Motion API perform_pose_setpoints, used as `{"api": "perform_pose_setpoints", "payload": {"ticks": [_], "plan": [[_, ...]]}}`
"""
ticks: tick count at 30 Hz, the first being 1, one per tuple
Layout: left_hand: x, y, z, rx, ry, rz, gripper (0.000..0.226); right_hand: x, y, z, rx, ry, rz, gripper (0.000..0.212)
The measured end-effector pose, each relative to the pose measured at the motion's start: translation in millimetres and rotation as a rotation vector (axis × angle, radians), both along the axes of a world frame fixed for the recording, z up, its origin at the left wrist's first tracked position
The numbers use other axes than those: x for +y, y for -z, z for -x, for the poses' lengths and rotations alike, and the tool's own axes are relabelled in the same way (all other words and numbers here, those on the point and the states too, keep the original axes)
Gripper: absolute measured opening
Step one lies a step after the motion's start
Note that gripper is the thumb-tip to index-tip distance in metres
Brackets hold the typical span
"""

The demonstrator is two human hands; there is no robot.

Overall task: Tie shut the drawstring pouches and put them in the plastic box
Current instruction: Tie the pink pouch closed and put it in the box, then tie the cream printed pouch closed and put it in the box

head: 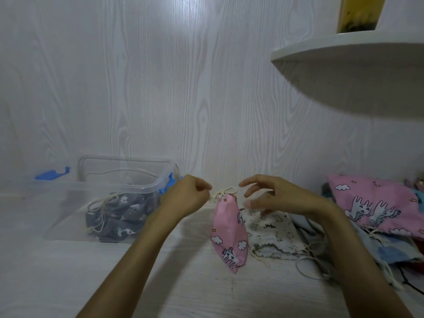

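The left hand (185, 198) has its fingers curled, pinching the cream drawstring (223, 193) at the neck of a pink pouch (229, 235). The right hand (273, 198) hovers just right of the knot with fingers spread and loose, gripping nothing. The pouch hangs upright between the two hands, gathered shut at the top, its lower end at the table (68, 283). It is pink with white clouds, small stars and a white cartoon animal; no writing can be read.

Left of it stands the clear plastic box (68, 212) with blue latches, holding a grey printed pouch (119, 216) with cream cords. Behind the pink pouch lies a white printed pouch (275, 237), and further right a heap with another pink pouch (376, 205). A white shelf (344, 53) juts out above on the right.
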State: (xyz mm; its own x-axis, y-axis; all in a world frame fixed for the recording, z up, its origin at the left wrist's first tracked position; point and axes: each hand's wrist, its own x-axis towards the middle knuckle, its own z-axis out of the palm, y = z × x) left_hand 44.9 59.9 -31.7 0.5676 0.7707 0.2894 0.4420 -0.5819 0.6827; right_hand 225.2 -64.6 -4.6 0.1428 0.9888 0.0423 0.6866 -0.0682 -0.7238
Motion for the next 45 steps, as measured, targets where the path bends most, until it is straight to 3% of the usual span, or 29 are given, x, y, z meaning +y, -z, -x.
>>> {"api": "perform_pose_setpoints", "payload": {"ticks": [2, 4, 7, 10, 14, 16, 19, 21, 22, 24, 26, 28, 30, 33, 36, 40, 42, 45], "plan": [[-6, -12, 2, -0.002, 0.095, 0.042, 0.033, 1, 4, 1, -0.057, -0.046, 0.201, 0.075], [-14, -16, -1, 0.083, 0.166, 0.11, 0.046, 9, 12, 7, -0.149, -0.09, 0.352, 0.089], [-18, 5, -8, 0.293, 0.127, -0.047, 0.034, 25, 33, 15, -0.226, -0.065, 0.393, 0.064], [-14, 13, -2, 0.17, 0.059, -0.111, 0.012, 32, 44, 14, -0.244, 0.039, 0.195, 0.022], [-1, -28, 32, -0.175, 0.091, -0.055, 0.011, 31, 14, 35, 0.204, 0.141, -0.215, 0.015], [5, -58, 53, -0.348, 0.091, -0.03, 0.006, 41, -12, 58, 0.388, 0.12, -0.384, 0.02], [19, -91, 81, -0.501, 0.038, -0.132, 0.012, 70, -45, 96, 0.428, 0.151, -0.637, 0.022], [30, -101, 98, -0.508, -0.08, -0.266, 0.022, 92, -53, 118, 0.385, 0.171, -0.721, 0.019], [36, -101, 106, -0.442, -0.168, -0.341, 0.025, 103, -52, 127, 0.325, 0.163, -0.708, 0.018], [45, -93, 120, -0.14, -0.348, -0.425, 0.036, 122, -39, 136, 0.123, 0.107, -0.546, 0.021], [53, -79, 129, 0.165, -0.317, -0.316, 0.061, 135, -18, 141, -0.169, 0.063, -0.36, 0.029], [60, -66, 131, 0.318, -0.209, -0.194, 0.057, 140, -3, 145, -0.355, 0.063, -0.295, 0.033], [63, -56, 130, 0.459, -0.132, -0.109, 0.037, 139, 3, 148, -0.386, 0.053, -0.263, 0.035], [61, -46, 129, 0.588, -0.126, -0.011, 0.04, 126, 1, 142, -0.282, -0.015, -0.22, 0.034], [59, -46, 124, 0.585, -0.227, -0.184, 0.036, 97, -9, 119, -0.204, -0.079, -0.213, 0.029], [12, -60, 89, 0.209, -0.307, -0.507, 0.024, 49, -16, 64, -0.187, -0.013, -0.144, 0.024], [-12, -58, 62, 0.077, -0.244, -0.463, 0.023, 29, -12, 36, -0.184, 0.024, -0.031, 0.024], [-25, -28, 13, 0.131, -0.011, -0.328, 0.022, 6, 2, -1, -0.269, 0.129, 0.176, 0.027]]}}
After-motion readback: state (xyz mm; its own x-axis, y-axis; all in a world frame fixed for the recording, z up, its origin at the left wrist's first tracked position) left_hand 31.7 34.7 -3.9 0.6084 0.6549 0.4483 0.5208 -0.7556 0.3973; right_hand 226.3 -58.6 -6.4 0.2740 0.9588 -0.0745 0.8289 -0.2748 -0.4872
